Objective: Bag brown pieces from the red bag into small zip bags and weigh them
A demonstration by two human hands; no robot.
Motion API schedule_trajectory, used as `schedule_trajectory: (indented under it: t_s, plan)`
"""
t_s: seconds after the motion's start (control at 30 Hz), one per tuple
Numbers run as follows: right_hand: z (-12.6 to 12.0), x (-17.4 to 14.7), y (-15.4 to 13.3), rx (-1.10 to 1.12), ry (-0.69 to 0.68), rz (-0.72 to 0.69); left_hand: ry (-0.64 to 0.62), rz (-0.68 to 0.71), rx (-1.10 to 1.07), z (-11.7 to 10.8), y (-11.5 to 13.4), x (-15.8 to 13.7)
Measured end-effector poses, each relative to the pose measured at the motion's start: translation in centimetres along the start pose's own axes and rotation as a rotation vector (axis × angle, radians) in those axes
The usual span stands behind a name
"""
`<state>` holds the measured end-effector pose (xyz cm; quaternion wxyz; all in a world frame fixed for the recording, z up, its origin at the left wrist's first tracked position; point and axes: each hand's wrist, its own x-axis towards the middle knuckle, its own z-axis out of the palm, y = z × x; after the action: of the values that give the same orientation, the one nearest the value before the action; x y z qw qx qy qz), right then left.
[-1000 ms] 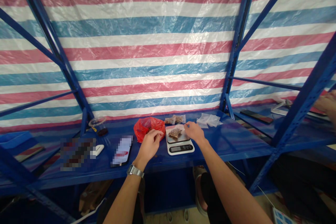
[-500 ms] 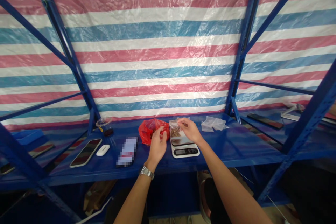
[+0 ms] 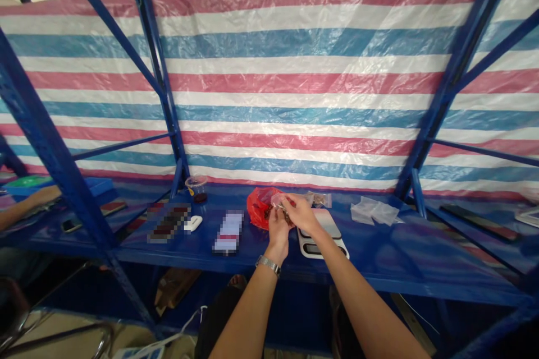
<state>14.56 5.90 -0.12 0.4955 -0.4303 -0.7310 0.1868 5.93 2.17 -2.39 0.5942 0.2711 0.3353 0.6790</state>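
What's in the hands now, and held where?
A small clear bag; the right hand seems to have its upper part. The left hand is up against it, its exact grip hidden.

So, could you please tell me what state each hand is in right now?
Left hand: at the small clear bag; whether it grips cannot be told.
Right hand: closed, holding the small clear bag.

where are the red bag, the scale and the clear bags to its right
Red bag (image 3: 255, 208), head view: on its left side wall.
Scale (image 3: 330, 223), head view: on its weighing plate.
Clear bags (image 3: 373, 211), head view: near the middle of the group.
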Motion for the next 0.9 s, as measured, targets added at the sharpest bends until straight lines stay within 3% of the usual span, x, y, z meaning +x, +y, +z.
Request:
schedule_trajectory:
  t_s: [0.1,0.27,0.9]
  plan:
    - [0.6,0.3,-0.4,-0.107,-0.064,-0.076,0.014,-0.092,-0.137,0.0,0.5,0.1]
    - [1.1,0.6,-0.5,-0.148,-0.117,-0.057,0.053,-0.144,-0.204,-0.3,0.8,0.3]
    - [0.6,0.2,-1.0,-0.084,-0.095,-0.084,-0.001,-0.206,-0.127,-0.6,1.0,0.5]
